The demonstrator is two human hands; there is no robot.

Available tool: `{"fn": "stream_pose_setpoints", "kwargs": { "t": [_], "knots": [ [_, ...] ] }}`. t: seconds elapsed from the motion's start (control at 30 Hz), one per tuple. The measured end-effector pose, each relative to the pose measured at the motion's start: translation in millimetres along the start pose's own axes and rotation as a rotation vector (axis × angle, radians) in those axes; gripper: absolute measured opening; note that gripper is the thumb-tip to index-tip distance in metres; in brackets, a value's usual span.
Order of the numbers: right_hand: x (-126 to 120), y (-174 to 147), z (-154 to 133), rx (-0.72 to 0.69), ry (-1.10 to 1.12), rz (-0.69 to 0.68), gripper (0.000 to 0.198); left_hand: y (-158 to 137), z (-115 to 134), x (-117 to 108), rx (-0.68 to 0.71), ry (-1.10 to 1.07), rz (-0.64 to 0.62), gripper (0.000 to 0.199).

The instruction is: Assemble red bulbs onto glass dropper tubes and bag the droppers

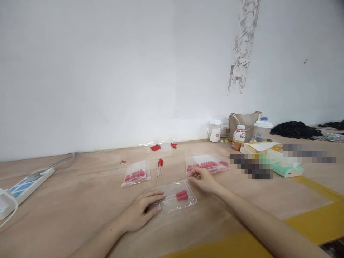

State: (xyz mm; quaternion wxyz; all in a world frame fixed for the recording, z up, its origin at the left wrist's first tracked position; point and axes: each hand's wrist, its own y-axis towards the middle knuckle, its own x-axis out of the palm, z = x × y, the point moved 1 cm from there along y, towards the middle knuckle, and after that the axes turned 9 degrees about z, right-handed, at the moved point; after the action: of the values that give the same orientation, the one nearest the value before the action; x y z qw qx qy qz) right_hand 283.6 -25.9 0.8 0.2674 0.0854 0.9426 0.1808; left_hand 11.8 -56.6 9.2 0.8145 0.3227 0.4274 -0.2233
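Note:
A clear zip bag (169, 204) lies flat in front of me, with two red-handled, thin-stemmed pieces (182, 195) inside, their red ends toward the right. My left hand (141, 209) rests over the bag's left end, fingers stretched out and thumb apart. At the bag's upper right corner, by the zip edge, my right hand (202, 180) pinches the plastic between thumb and fingers. Beyond the bag, three loose red-handled pieces (160, 164) with thin pale shafts lie side by side. Filled zip bags lie to the left (136, 173) and behind my right hand (208, 163).
Small red parts (156, 147) sit on plastic near the wall. A power strip (29, 190) is at far left. At right stand a lidded cup (215, 130), a bottle (238, 138), a grey bag (245, 123), a tissue pack (287, 168) and a black heap (295, 129).

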Motion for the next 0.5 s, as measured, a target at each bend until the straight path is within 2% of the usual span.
{"fn": "stream_pose_setpoints", "kwargs": {
  "t": [0.07,0.13,0.27,0.37,0.5],
  "knots": [
    [14,13,-11,-0.035,-0.150,-0.027,0.006,0,0,0,-0.002,0.004,0.003,0.036],
    [35,29,-24,0.011,-0.260,-0.037,0.007,0,0,0,0.000,0.003,0.008,0.036],
    [88,62,-44,0.072,-0.358,0.043,0.031,-1,2,0,0.018,-0.005,0.014,0.035],
    [123,82,-48,0.095,-0.421,0.047,0.052,-1,3,0,0.029,-0.014,0.022,0.035],
    [147,97,-45,0.109,-0.491,-0.012,0.046,-2,3,-1,0.045,-0.032,0.027,0.035]
  ]
}}
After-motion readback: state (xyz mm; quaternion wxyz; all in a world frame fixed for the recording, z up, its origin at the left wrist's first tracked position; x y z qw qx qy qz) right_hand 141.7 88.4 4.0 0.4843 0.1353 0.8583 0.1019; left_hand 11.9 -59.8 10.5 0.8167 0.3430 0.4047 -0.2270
